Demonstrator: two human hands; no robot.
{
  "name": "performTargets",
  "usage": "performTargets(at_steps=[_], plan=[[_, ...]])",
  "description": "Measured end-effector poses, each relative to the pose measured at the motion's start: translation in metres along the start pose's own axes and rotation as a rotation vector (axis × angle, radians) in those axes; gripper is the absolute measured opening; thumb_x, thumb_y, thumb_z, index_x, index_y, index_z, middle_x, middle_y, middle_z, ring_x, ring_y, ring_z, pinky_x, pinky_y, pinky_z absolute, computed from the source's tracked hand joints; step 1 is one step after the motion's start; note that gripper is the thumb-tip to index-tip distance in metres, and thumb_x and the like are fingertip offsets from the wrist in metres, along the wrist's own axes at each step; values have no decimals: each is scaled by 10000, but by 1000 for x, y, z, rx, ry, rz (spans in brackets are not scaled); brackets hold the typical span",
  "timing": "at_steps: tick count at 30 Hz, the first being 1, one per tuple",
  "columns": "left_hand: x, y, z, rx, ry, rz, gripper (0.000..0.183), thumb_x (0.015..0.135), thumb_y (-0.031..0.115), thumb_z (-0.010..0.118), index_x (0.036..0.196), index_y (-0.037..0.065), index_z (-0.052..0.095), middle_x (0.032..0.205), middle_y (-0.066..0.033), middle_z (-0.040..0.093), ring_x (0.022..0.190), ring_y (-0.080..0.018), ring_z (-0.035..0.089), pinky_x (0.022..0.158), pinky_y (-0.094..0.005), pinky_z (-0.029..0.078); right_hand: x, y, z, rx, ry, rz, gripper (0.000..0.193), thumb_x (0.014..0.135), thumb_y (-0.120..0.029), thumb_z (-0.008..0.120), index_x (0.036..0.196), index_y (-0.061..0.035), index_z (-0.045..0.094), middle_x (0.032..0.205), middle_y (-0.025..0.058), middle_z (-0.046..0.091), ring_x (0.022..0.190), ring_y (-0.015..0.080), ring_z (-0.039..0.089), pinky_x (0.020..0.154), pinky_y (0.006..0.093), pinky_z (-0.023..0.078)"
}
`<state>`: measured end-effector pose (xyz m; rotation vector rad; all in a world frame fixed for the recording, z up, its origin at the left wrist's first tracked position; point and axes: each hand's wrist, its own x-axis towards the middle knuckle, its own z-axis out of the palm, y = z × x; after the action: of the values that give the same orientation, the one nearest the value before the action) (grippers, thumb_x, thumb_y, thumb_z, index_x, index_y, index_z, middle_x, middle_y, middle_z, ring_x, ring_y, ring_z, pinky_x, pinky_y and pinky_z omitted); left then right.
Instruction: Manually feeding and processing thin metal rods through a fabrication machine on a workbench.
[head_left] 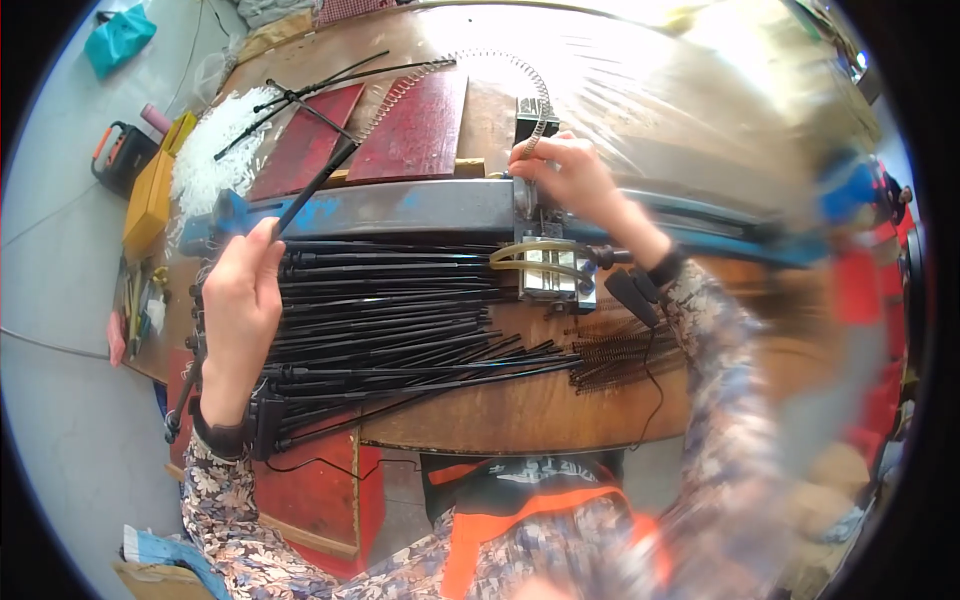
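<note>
My left hand (240, 290) is closed around the lower end of a thin black tube (318, 187), which slants up and to the right. From the tube's upper end a long, thin coil spring (520, 68) rises and arcs over to my right hand (570, 172). That hand pinches the spring's other end between thumb and fingers, just above a small metal clamp fixture (548, 270) with yellowish hoses. Many similar black rods (400, 310) lie in a pile beside and below my left hand. More loose springs (625, 350) rest to the right of the pile.
A blue-grey metal beam (420, 207) crosses the bench behind the rods. Beyond it lie red boards (410, 125), a heap of small white pieces (215, 140) and a few black rods (290, 95). A yellow box (148, 205) stands at the left. Clear plastic sheeting (690, 90) covers the back right.
</note>
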<state>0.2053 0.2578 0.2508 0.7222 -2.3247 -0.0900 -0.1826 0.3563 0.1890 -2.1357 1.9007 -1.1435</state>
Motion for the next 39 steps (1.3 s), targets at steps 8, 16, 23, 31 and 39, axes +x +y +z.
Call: performTargets(at_steps=[8, 16, 23, 31, 39], plan=[[24, -4, 34, -1, 1, 59, 269, 944, 85, 645, 1210, 123, 665, 771, -137, 596, 690, -320, 613, 623, -398, 478, 0, 13, 1, -556, 38, -170, 104, 852, -171, 723, 938, -134, 677, 830, 25, 728, 791, 209, 704, 805, 352, 499], [52, 6, 112, 64, -141, 291, 212, 923, 198, 612, 1117, 195, 699, 781, -110, 642, 730, -314, 675, 615, -423, 540, -175, 92, -157, -916, 62, 99, 67, 885, -86, 634, 941, -85, 671, 919, 86, 698, 980, 257, 636, 987, 393, 359], [92, 56, 201, -152, -260, 372, 108, 822, 35, 605, 896, 91, 662, 841, -107, 693, 815, -304, 697, 705, -412, 562, -211, 125, -179, -871, 181, 107, 27, 890, -57, 661, 903, -45, 640, 839, 125, 612, 834, 296, 605, 772, 407, 466], [86, 53, 221, -266, -312, 368, 231, 948, 240, 631, 851, 33, 662, 819, -173, 681, 766, -357, 685, 681, -465, 544, -217, 128, -170, -786, 192, 171, 39, 887, -3, 654, 923, -13, 643, 844, 154, 602, 810, 318, 608, 720, 405, 488], [78, 53, 218, -142, -270, 296, 231, 946, 252, 625, 811, 65, 621, 753, -146, 669, 723, -360, 688, 636, -480, 545, -182, 37, -118, -762, 230, -56, 239, 870, -6, 677, 1108, -30, 686, 1145, 107, 706, 1179, 320, 605, 983, 454, 400]])
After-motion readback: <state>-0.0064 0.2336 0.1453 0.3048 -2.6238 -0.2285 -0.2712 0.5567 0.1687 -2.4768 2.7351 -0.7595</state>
